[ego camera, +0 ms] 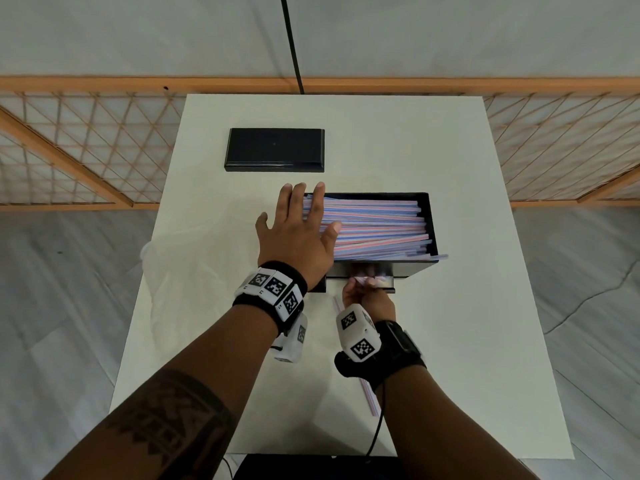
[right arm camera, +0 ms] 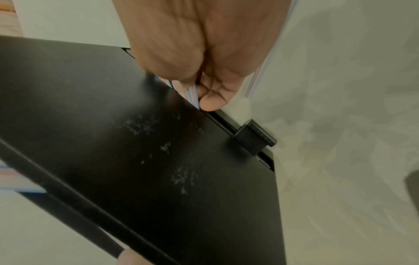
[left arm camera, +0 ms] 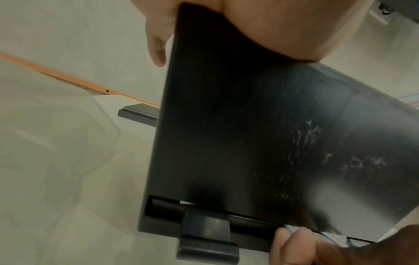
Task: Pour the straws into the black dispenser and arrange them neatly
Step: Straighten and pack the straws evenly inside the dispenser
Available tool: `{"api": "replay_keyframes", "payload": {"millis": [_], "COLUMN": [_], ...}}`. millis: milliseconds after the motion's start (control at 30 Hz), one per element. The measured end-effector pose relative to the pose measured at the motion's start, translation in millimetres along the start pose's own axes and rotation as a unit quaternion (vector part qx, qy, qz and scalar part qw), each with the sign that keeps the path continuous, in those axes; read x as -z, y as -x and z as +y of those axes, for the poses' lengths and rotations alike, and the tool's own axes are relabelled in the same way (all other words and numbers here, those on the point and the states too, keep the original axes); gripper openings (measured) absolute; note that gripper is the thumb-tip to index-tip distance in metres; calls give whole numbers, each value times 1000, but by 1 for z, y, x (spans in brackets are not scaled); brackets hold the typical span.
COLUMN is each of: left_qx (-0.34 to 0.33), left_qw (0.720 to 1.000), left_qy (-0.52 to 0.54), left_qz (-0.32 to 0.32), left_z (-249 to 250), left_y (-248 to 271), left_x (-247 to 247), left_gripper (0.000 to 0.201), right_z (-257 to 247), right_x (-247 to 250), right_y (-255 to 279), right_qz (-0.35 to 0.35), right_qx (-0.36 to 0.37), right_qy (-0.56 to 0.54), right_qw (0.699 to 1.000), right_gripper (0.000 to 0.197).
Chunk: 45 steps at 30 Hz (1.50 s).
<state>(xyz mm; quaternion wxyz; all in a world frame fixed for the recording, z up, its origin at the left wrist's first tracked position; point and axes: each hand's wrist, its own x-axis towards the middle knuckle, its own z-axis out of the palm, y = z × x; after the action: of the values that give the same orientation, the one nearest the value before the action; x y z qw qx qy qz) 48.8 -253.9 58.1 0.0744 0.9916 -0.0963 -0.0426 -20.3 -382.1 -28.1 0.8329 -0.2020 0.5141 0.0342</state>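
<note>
The black dispenser stands open-topped in the middle of the white table, filled with pink-and-blue striped straws lying lengthwise. My left hand lies flat with spread fingers over the box's left end, touching the straw ends. My right hand is at the front slot, pinching a few straws that stick out there. The right wrist view shows thumb and fingers curled round those straws against the dispenser's front. In the left wrist view the palm sits on the box's top edge.
The dispenser's black lid lies flat at the back of the table. A loose straw lies on the table under my right wrist. A clear plastic bag rests at the table's left edge. A black tab juts from the front slot.
</note>
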Motion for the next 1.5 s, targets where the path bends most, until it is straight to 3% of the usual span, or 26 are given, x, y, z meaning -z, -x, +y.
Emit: {"api": "replay_keyframes", "payload": {"millis": [33, 100, 167, 267, 367, 433, 533, 633, 700, 800, 833, 867, 900, 933, 1033, 1100, 1200, 1267, 1333, 1400, 1500], "left_qx": [0, 2, 6, 9, 3, -4, -6, -26, -42, 72, 120, 152, 163, 147, -32, -89, -72, -74, -81, -84, -81], "left_qw": [1000, 1000, 1000, 1000, 1000, 1000, 999, 995, 958, 812, 763, 732, 730, 757, 925, 979, 994, 994, 994, 994, 995], "left_qy": [-1, -1, 1, 2, 14, 23, 33, 90, 271, 569, 625, 653, 651, 618, 343, 154, 67, 58, 56, 52, 43], "left_qz": [3, 8, 9, 7, 11, 15, 10, 32, 78, 106, 111, 119, 132, 149, 159, 102, 45, 47, 44, 40, 33], "left_z": [0, 0, 1, 2, 0, -2, -2, -4, -9, -19, -23, -25, -26, -26, -18, -10, -8, -9, -9, -8, -7], "left_y": [0, 1, 1, 1, 1, 1, 1, 0, 1, 2, 0, -1, -2, -3, -4, -3, -1, -1, -2, -2, -3], "left_x": [0, 0, 0, 0, -1, -2, -2, 0, 1, 14, 18, 23, 27, 30, 27, 15, 2, -2, -2, -2, -1], "left_gripper": [66, 65, 64, 64, 65, 64, 63, 58, 55, 50, 51, 53, 54, 53, 51, 54, 51, 50, 50, 50, 50], "right_z": [-1, -1, -2, -11, -40, -75, -135, -173, -175, -159, -150, -140, -130, -121, -106, -108, -122, -132, -131, -115, -73], "right_x": [2, -3, 2, 32, 58, 65, 50, 18, -10, -43, -51, -56, -58, -60, -60, -58, -54, -48, -37, -21, 9], "right_y": [0, 8, 22, 41, 69, 99, 151, 181, 181, 144, 127, 111, 98, 87, 75, 79, 99, 120, 134, 131, 96], "right_qz": [8, 52, 93, 67, 24, 22, -16, -121, -173, -143, -119, -92, -66, -44, -12, 3, 25, 12, -51, -142, -204], "right_qx": [-9, -4, 82, 166, 297, 358, 449, 482, 480, 464, 446, 423, 407, 402, 415, 438, 502, 582, 602, 512, 246], "right_qy": [9, 161, 349, 449, 441, 369, 438, 395, 367, 344, 347, 352, 365, 391, 485, 548, 582, 552, 557, 657, 859], "right_qw": [1000, 986, 929, 875, 847, 858, 778, 773, 777, 804, 817, 830, 835, 827, 769, 713, 639, 596, 569, 535, 400], "right_gripper": [32, 36, 42, 38, 21, 18, 15, 13, 16, 16, 15, 14, 13, 12, 12, 15, 28, 19, 8, 9, 34]}}
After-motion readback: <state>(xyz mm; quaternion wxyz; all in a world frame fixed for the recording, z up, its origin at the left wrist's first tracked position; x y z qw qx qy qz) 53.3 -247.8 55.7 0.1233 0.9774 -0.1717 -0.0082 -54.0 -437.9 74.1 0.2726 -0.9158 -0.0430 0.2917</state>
